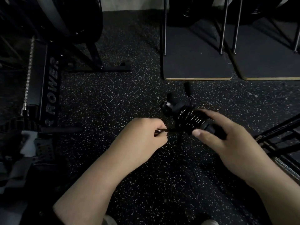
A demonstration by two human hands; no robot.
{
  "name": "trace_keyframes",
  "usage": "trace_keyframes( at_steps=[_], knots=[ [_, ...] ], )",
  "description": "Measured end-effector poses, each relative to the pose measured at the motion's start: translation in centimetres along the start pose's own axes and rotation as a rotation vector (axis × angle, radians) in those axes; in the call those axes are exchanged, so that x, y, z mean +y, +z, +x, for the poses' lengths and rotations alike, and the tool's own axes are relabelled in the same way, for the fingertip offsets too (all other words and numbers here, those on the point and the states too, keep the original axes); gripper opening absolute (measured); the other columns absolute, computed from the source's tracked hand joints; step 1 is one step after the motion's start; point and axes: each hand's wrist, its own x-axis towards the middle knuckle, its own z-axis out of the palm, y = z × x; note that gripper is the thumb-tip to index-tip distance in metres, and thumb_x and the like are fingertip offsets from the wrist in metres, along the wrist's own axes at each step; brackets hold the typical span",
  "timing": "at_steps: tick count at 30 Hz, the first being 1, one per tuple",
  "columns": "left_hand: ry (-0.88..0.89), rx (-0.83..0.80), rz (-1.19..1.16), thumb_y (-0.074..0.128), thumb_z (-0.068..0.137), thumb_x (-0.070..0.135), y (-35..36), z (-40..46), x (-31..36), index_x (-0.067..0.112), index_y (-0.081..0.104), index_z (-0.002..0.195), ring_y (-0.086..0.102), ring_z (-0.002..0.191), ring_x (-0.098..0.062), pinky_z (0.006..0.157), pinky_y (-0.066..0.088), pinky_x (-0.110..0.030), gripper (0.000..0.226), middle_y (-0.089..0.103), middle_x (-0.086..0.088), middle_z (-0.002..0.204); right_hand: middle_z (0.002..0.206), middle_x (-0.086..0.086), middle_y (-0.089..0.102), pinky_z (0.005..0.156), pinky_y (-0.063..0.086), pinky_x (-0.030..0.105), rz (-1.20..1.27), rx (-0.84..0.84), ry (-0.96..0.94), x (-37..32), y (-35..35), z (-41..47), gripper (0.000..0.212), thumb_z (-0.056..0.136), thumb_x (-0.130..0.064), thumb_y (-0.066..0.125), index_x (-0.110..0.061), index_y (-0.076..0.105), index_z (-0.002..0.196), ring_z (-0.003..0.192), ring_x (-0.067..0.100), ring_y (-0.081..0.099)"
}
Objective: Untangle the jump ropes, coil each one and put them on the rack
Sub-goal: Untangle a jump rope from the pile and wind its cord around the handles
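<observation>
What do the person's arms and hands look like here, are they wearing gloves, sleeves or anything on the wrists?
Both are bare. The left hand and right hand have no gloves, and no rings show. The forearms are uncovered as far as the picture reaches, with no sleeve cuffs, watch or wristband in sight. The nails look short and unpainted, though the light is dim.

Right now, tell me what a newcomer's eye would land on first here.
The two bare hands at centre stand out against the dark speckled floor: the right hand grips a jump rope bundle wound in tight black coils, while the left hand pinches the rope's loose end just beside it. Next comes the white ROWER lettering on the rowing machine at the left.
</observation>
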Motion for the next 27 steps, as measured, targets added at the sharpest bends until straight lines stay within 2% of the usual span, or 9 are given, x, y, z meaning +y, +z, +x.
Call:
trace_keyframes(
  at_steps=[4,7,9,13,15,17,19,23,27],
  knots=[
    [0.091,0.035,0.035,0.069,0.093,0.028,-0.5,-0.1,-0.3,0.033,0.074,0.092,0.065,0.068,-0.008,0.065,0.056,-0.037,0.007,0.067,0.014,0.074,0.091,-0.026,0.072,0.053,0.054,0.026,-0.198,-0.096,0.062,0.7,0.2,0.2,0.05,0.081,-0.058,0.071,-0.069,0.05,0.125,0.062,0.007,0.069],
    [0.168,-0.01,0.074,0.072,0.092,0.026,-1.4,-0.3,-0.2,0.032,0.074,0.092,0.059,0.074,-0.002,0.067,0.05,-0.026,0.006,0.059,0.022,0.075,0.089,-0.034,0.071,0.063,0.057,0.037,-0.291,-0.22,0.084,1.0,0.0,0.4,0.05,0.08,-0.062,0.073,-0.076,0.047,0.121,0.07,0.01,0.072],
    [0.196,-0.062,0.115,0.074,0.091,0.033,-2.1,-0.5,-0.2,0.036,0.069,0.089,0.057,0.079,0.003,0.068,0.047,-0.021,0.006,0.058,0.029,0.081,0.094,-0.033,0.072,0.08,0.061,0.042,-0.297,-0.286,0.085,1.3,-0.2,0.5,0.053,0.081,-0.058,0.076,-0.076,0.049,0.122,0.083,0.015,0.075],
    [0.188,-0.084,0.09,0.077,0.084,0.043,-3.1,-0.6,-0.4,0.039,0.06,0.087,0.057,0.087,0.0,0.079,0.053,-0.031,0.018,0.059,0.024,0.095,0.107,-0.038,0.07,0.098,0.056,0.028,-0.259,-0.424,0.053,1.4,-0.6,0.5,0.052,0.076,-0.057,0.078,-0.072,0.056,0.12,0.103,-0.001,0.07],
    [0.177,-0.081,0.007,0.08,0.079,0.043,-3.5,-0.7,-0.6,0.039,0.061,0.088,0.057,0.085,0.0,0.08,0.054,-0.028,0.021,0.06,0.025,0.097,0.11,-0.041,0.068,0.089,0.05,0.008,-0.162,-0.479,0.038,0.9,-0.7,0.4,0.046,0.075,-0.046,0.081,-0.066,0.062,0.111,0.108,-0.009,0.066],
    [0.151,-0.072,-0.125,0.083,0.074,0.041,-3.7,-0.6,-0.8,0.036,0.064,0.086,0.057,0.079,0.003,0.075,0.049,-0.015,0.023,0.063,0.026,0.09,0.114,-0.032,0.071,0.087,0.044,0.001,-0.011,-0.535,0.022,0.5,-1.0,0.3,0.051,0.076,-0.03,0.081,-0.052,0.066,0.119,0.111,-0.009,0.066],
    [0.152,-0.073,-0.264,0.081,0.07,0.043,-3.6,-0.5,-0.7,0.032,0.067,0.085,0.057,0.075,0.005,0.072,0.046,-0.011,0.023,0.065,0.022,0.081,0.117,-0.018,0.075,0.089,0.046,0.004,0.149,-0.582,0.009,0.3,-1.2,0.3,0.051,0.077,-0.019,0.079,-0.044,0.073,0.12,0.113,-0.001,0.068],
    [0.183,-0.093,-0.528,0.077,0.073,0.034,-3.3,-0.2,-0.9,0.024,0.07,0.083,0.062,0.078,0.003,0.074,0.05,-0.016,0.015,0.067,0.017,0.078,0.123,-0.005,0.075,0.093,0.05,0.012,0.336,-0.659,-0.02,0.4,-1.5,0.1,0.052,0.08,-0.014,0.084,-0.047,0.072,0.119,0.118,0.011,0.069],
    [0.105,-0.092,-0.814,0.071,0.077,0.023,-2.3,0.0,-0.3,0.012,0.071,0.08,0.058,0.061,-0.004,0.057,0.044,-0.02,0.011,0.065,0.009,0.067,0.098,0.0,0.078,0.079,0.054,0.02,0.463,-0.651,-0.05,0.9,-1.5,-0.2,0.06,0.074,-0.034,0.089,-0.031,0.069,0.131,0.086,0.01,0.071]
  ],
)
